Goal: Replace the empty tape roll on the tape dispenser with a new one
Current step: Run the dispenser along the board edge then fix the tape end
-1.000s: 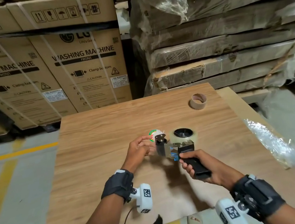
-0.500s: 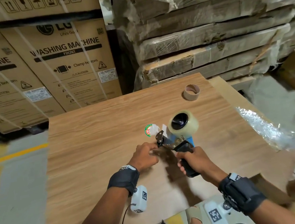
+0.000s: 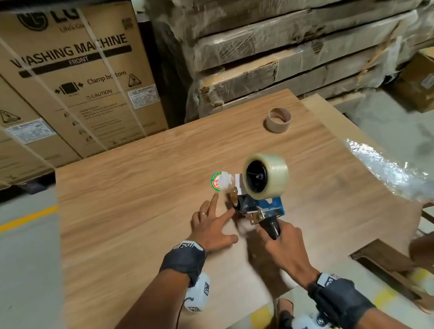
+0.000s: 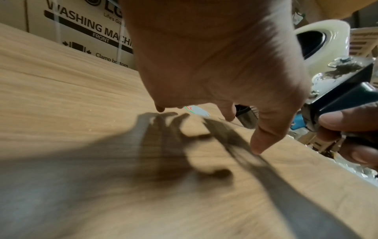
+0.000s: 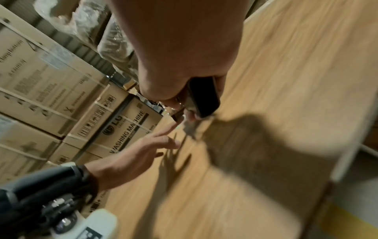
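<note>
The tape dispenser [image 3: 261,208] has a blue and metal frame and a black handle. A full clear tape roll [image 3: 266,175] sits on its hub. My right hand [image 3: 281,241] grips the handle and holds the dispenser tilted above the wooden table [image 3: 130,193]. My left hand [image 3: 213,226] is spread with straight fingers just left of the dispenser's front end, holding nothing. The empty cardboard core [image 3: 278,119] lies at the table's far right. In the left wrist view the roll [image 4: 325,42] shows at the upper right, my left hand [image 4: 241,127] over the table.
A round green, red and white sticker [image 3: 219,182] lies on the table beside the dispenser. Crumpled clear plastic wrap [image 3: 387,171] hangs off the right edge. Large cardboard boxes [image 3: 73,81] and wrapped flat stacks [image 3: 304,40] stand behind the table. Wooden frames [image 3: 419,261] are at the lower right.
My right hand has lifted and tilted the dispenser so the roll faces me. My left hand has let go of the dispenser's front end and spread its fingers.
</note>
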### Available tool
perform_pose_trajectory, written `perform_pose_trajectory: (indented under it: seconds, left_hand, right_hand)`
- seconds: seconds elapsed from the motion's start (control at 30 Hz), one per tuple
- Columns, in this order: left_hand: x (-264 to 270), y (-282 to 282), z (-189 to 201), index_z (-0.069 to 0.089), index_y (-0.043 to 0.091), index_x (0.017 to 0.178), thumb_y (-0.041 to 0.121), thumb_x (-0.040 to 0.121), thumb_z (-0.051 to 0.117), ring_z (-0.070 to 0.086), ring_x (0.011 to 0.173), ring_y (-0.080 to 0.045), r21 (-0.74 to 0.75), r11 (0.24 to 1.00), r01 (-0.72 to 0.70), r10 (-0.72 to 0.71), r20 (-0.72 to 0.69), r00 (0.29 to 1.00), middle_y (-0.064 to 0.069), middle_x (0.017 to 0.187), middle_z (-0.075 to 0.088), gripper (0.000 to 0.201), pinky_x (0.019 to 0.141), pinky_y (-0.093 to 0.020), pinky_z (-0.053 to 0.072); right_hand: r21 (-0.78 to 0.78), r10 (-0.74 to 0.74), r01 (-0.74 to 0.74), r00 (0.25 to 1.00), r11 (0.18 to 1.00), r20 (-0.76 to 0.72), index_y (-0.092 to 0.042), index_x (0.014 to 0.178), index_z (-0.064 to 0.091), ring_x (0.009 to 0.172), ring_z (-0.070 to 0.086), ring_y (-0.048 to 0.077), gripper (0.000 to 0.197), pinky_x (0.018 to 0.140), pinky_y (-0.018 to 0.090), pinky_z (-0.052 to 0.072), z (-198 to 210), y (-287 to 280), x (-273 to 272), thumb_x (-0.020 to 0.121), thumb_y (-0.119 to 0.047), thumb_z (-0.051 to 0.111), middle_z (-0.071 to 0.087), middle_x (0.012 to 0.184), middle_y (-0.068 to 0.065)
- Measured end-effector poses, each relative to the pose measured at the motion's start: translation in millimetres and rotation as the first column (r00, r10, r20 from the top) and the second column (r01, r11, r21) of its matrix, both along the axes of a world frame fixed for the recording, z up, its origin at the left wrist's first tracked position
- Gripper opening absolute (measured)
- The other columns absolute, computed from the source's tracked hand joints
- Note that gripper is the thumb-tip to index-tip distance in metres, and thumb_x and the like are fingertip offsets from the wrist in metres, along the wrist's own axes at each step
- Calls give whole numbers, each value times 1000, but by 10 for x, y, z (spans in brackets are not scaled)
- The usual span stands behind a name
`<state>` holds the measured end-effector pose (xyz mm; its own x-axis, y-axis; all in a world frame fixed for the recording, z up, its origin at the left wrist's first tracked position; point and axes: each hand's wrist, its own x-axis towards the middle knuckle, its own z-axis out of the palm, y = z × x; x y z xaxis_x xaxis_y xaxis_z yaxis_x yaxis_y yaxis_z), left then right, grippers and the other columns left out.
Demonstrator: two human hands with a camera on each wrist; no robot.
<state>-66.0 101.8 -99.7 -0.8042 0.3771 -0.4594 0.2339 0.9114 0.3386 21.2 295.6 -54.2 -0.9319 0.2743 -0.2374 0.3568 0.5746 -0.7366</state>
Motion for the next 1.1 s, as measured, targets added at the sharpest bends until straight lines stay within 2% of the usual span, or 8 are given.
perform_pose_trajectory:
  seconds: [0.13,0.27,0.43,0.6,0.77,0.87,0.97,1.1]
  left_hand:
    - [64,-38,-73,28,49,148,62,74,59,-11,151,-38,-107,991,85,-87,-10,996,-3,164,-24,82,119,-56,4]
    - [138,-55,-119,27,49,148,67,72,57,-15,151,-39,-135,983,122,-129,-46,991,-3,164,-25,84,118,-60,2]
    - [249,-39,-167,25,53,147,71,69,54,-16,151,-38,-131,985,115,-124,-66,990,1,164,-27,86,117,-61,0]
    - [283,-28,-163,30,53,145,74,64,56,-22,151,-33,-120,992,40,-46,-52,998,3,162,-31,87,118,-61,-2]
    - [302,-30,-195,32,56,141,77,59,54,-22,151,-31,-122,993,8,-18,-80,997,5,162,-32,87,117,-60,-1]
    - [318,-39,-210,32,55,141,79,58,54,-23,151,-30,-128,992,0,-12,-97,995,5,161,-32,88,117,-60,-1]
    - [310,-23,-188,31,55,141,78,58,55,-23,151,-30,-126,992,-2,-9,-84,996,6,161,-33,89,116,-63,-2]
    - [301,-2,-163,33,56,138,73,58,57,-23,151,-29,-140,990,-8,0,-57,998,9,161,-33,85,113,-68,-2]
  right_hand:
    - [44,12,-12,1000,999,7,-26,68,49,54,48,11,30,52,29,38,-187,-62,148,91,-37,66,53,56,-11]
    - [57,17,-18,1000,998,13,-21,79,56,58,52,16,25,58,32,45,-375,-56,289,91,-41,64,58,62,-10]
    - [130,49,-48,999,990,-7,-15,87,61,63,61,27,27,59,36,49,-480,31,393,91,-41,67,69,70,4]
    - [166,80,-73,996,984,-35,-19,84,52,57,50,25,25,55,31,38,-535,70,421,91,-37,69,61,64,2]
    - [232,134,-129,991,964,-9,-14,91,55,66,63,37,23,57,35,43,-560,86,469,93,-34,67,70,74,12]
    - [256,151,-158,987,954,45,-19,85,51,67,63,35,26,58,36,45,-520,68,471,92,-41,63,68,72,10]
    - [271,153,-176,983,946,102,-19,77,49,60,54,28,32,57,32,38,-471,82,446,89,-46,62,61,67,5]
    - [299,161,-197,977,933,142,-17,72,46,59,47,28,38,57,32,31,-464,90,405,86,-47,64,66,69,12]
